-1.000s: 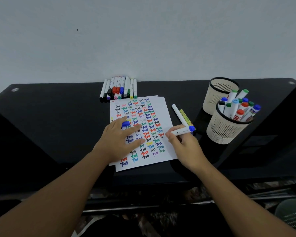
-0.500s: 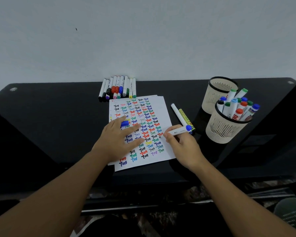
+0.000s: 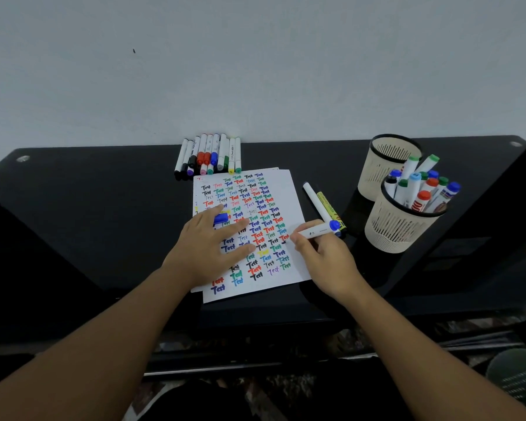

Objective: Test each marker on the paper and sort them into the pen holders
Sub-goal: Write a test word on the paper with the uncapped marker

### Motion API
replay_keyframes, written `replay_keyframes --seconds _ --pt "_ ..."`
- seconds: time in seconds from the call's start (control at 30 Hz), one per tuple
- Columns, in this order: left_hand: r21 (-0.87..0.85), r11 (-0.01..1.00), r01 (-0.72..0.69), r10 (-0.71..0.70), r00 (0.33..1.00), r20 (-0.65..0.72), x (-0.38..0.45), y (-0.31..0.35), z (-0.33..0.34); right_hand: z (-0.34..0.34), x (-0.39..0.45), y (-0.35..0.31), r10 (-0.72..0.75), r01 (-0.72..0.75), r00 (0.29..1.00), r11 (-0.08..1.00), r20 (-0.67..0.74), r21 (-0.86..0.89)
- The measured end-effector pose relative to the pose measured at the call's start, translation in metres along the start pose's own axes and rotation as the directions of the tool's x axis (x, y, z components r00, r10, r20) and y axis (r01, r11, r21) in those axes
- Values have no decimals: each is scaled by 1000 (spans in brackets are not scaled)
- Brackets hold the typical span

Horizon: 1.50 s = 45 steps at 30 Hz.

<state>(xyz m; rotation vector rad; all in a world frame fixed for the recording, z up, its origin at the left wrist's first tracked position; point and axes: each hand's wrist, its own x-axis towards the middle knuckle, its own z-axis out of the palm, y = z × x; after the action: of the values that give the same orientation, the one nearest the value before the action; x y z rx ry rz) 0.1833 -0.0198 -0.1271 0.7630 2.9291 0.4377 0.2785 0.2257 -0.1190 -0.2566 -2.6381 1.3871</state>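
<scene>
White paper (image 3: 289,196), covered with rows of coloured "Test" words, lies on the black table. My left hand (image 3: 208,247) presses flat on it with straight fingers, and a blue cap (image 3: 221,218) sticks out between them. My right hand (image 3: 322,256) grips a white marker with a blue end (image 3: 318,230), its tip at the paper's right edge. A row of markers (image 3: 210,154) lies by the wall. Two beige mesh pen holders stand on the right: the near holder (image 3: 395,229) is full of markers, while the far holder (image 3: 383,159) shows none.
A white marker (image 3: 313,199) and a yellow marker (image 3: 331,211) lie side by side on the table between the paper and the holders. The white wall rises straight behind the table. The table's front edge (image 3: 255,317) runs just under my wrists.
My right hand has shifted slightly left, bringing the marker's tip onto the paper's right edge. My left hand has stayed pressed on the paper.
</scene>
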Motion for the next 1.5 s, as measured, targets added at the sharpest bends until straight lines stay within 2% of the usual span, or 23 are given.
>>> replay_keyframes --seconds 0.23,0.4,0.67,1.5 --pt "-14 1000 -1 0 1000 -5 -1 1 0 -3 -4 -2 -11 12 1000 1000 15 -20" --pt "-12 1000 -10 10 1000 -21 -1 -1 1 -3 -5 -1 27 -25 999 996 -25 83" --pt "-9 1000 5 -4 1000 6 0 -1 0 -2 -4 -2 15 -15 1000 1000 -4 3" --pt "-5 1000 2 -2 1000 7 -1 2 -2 -6 -8 -11 41 -42 999 998 -12 -38"
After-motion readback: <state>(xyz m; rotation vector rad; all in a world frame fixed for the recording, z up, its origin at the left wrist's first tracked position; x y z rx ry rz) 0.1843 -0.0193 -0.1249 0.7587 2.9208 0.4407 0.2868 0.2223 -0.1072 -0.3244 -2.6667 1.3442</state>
